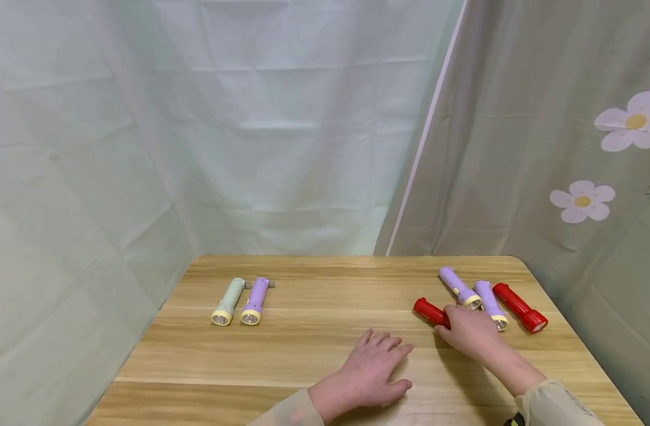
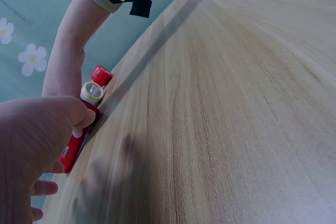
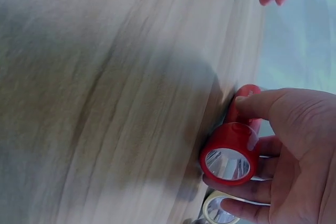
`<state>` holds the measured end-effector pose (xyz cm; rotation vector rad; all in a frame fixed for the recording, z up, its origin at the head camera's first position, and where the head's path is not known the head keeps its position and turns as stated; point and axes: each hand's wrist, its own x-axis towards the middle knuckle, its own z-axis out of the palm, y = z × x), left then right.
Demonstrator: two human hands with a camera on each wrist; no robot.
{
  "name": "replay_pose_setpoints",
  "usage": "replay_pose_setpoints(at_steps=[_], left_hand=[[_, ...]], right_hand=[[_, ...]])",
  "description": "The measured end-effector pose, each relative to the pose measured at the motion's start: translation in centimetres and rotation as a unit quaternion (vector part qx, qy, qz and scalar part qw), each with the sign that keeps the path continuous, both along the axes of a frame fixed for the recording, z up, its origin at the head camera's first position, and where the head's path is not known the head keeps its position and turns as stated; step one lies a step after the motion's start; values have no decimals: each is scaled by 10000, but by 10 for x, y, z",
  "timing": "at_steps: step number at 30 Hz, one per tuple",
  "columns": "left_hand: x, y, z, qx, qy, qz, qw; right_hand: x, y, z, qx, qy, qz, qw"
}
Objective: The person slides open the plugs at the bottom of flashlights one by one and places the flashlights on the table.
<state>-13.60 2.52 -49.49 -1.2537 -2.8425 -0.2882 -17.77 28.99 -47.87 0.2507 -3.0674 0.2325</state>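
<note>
My right hand [image 1: 471, 332] grips a red flashlight [image 1: 430, 312] near its lens end, thumb on one side and fingers on the other. In the right wrist view that flashlight's round lens [image 3: 227, 164] faces the camera, close over the wood. Just beyond the hand lie two purple flashlights [image 1: 458, 286] with cream rims, one partly hidden by the fingers. A second red flashlight [image 1: 518, 307] rests at their right. My left hand [image 1: 375, 370] hovers low over the table's middle, fingers spread and holding nothing.
On the left of the wooden table [image 1: 197, 361] lie a pale green flashlight [image 1: 230, 300] and a purple flashlight [image 1: 256, 300] side by side. Curtains [image 1: 303, 148] hang behind the table's back edge and along the sides.
</note>
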Motion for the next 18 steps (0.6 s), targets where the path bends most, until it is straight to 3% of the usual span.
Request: replay_pose_setpoints(at_steps=[12,18], left_hand=[[0,-4,-1,69,-100,102,9999],[0,-8,-2,149,-120,210,9996]], right_hand=[[0,-5,5,25,-259,-112,9996],[4,-10,8,116,-61,-22,9999]])
